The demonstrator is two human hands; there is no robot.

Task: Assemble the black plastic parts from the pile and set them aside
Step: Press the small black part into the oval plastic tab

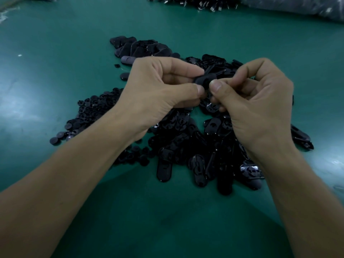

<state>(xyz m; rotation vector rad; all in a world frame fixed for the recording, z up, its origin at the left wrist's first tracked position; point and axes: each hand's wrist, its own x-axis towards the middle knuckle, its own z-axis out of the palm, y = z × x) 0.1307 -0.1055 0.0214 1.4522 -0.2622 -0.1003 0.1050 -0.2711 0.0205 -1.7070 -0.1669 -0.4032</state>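
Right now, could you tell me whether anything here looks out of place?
Nothing looks damaged. The left hand and right hand pinch one black part above the pile; a white speck lies alone on the table.

Both hands, left hand [158,88] and right hand [255,101], pinch black part [203,80] above pile [195,146].

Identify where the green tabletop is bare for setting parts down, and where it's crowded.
Bare: green tabletop left of the pile of black plastic parts, and between the forearms. Crowded: under the left hand and right hand, pinching a black oval plastic part.
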